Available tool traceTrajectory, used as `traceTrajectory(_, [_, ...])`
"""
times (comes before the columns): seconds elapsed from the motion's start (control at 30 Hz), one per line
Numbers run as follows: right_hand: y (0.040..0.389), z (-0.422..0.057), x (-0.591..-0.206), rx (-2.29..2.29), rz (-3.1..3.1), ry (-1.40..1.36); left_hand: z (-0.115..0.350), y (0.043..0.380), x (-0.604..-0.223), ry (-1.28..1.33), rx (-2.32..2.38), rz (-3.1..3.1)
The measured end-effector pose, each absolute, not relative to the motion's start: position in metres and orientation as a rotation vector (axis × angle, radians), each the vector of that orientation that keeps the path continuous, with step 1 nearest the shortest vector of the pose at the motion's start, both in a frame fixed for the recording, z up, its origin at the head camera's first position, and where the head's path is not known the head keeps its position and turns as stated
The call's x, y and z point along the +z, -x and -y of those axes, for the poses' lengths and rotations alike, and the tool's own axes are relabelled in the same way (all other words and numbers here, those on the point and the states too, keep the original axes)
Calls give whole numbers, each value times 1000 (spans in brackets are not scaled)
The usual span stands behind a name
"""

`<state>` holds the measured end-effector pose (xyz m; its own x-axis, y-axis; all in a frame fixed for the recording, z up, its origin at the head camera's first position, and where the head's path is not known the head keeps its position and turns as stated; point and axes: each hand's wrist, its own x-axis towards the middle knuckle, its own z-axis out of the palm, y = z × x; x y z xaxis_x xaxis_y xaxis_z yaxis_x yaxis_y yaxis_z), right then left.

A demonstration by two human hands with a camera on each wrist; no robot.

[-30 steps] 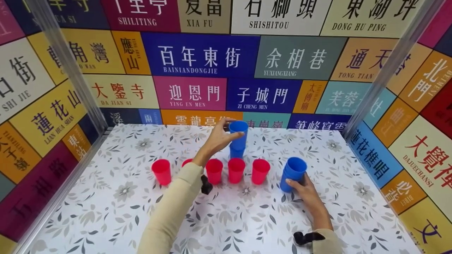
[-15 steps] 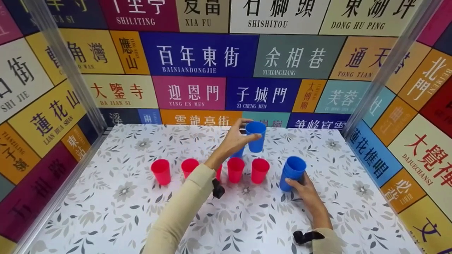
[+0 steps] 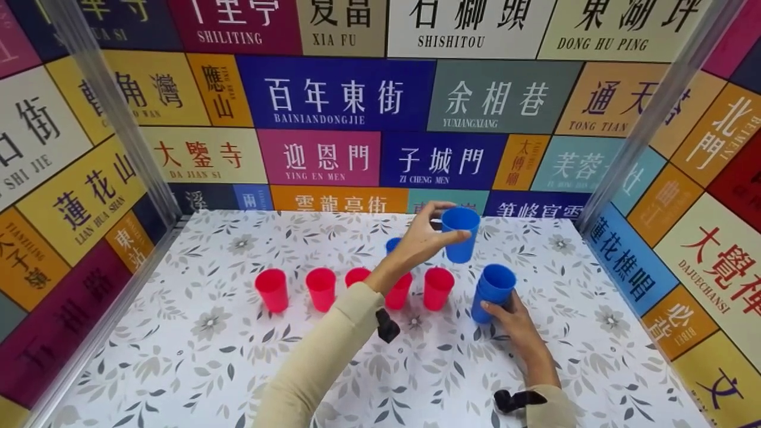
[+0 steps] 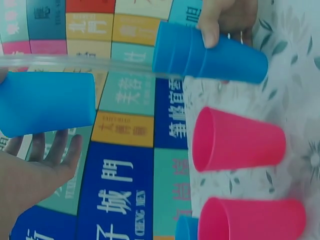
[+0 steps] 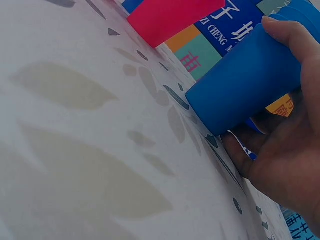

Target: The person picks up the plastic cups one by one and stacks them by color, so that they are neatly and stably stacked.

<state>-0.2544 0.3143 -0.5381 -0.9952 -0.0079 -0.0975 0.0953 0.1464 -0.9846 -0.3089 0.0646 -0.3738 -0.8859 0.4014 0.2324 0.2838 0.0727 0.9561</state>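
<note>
My left hand [image 3: 423, 236] holds a blue plastic cup [image 3: 461, 236] near its rim, thumb on the near side. That cup [image 4: 47, 102] is upright and raised above the table, left of and behind a stack of nested blue cups [image 3: 489, 306]. Around the lower part of the stack curls my right hand [image 3: 516, 321]; in the right wrist view its thumb lies along the side of the stack [image 5: 245, 80], whose base meets the tablecloth. Another blue cup [image 3: 392, 244] stands behind the red row, mostly hidden by my left wrist and the red cups.
Several red cups stand in a row across the table, from the leftmost red cup [image 3: 271, 290] to the rightmost red cup [image 3: 439, 289]. A white leaf-patterned cloth [image 3: 196, 368] covers the table. Panels with printed Chinese signs [image 3: 333, 92] rise behind and on both sides.
My left hand has lifted the blue cup off the blue cup behind the red row and carried it rightward, close to the stack. The right hand and its stack have stayed put.
</note>
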Motion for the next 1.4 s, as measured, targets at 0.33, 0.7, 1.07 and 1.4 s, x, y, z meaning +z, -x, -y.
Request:
traceTrajectory(0.33, [256,-315,-537,-1952,-2327,-115,-91,302,-377,-709,1915,-2247])
traceTrajectory(0.7, [254,-315,-537,-1976,-2312,-76,-120,291,-383,-689,1849,-2271])
traceTrajectory(1.07, [253,-317,-541,-2005,-2314,-10,-135,289,-392,-683,1796,-2328])
traceTrajectory(1.4, [253,-317,-539,-1994,-2321,-35,-140,292,-405,-733,1741,-2377])
